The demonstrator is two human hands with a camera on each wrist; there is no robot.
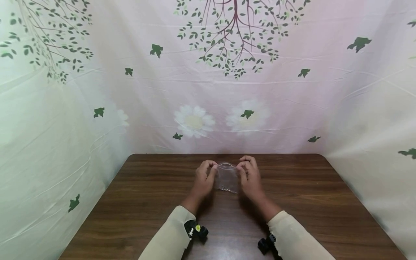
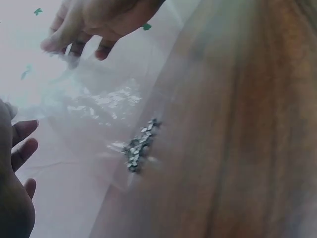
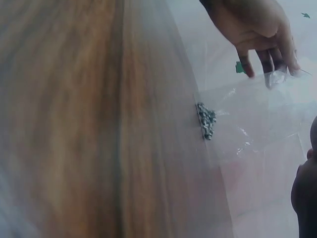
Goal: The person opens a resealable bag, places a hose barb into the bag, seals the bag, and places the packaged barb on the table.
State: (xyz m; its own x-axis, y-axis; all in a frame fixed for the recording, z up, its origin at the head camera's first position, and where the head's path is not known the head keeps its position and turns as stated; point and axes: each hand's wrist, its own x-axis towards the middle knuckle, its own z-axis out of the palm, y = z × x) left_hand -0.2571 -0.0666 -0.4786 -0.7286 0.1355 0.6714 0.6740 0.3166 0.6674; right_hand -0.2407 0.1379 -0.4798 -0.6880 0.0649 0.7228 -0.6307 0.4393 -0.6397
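A small clear zip bag point(image 1: 226, 177) hangs between the two hands above the table, its top edge bowed apart. Small shiny metal pieces point(image 2: 141, 146) lie heaped along its bottom; the right wrist view shows the same metal pieces point(image 3: 206, 121) through the plastic. My left hand point(image 1: 204, 177) pinches the bag's upper left corner between thumb and fingers. At the upper right corner, my right hand point(image 1: 251, 177) pinches the rim in the same way. Each wrist view shows the opposite hand gripping the plastic.
A brown wood-grain table point(image 1: 146, 216) lies under the hands. Pale cloth point(image 1: 214, 90) printed with leaves, birds and flowers hangs behind it and on both sides. Dark wrist cameras point(image 1: 202, 233) sit at the sleeve cuffs.
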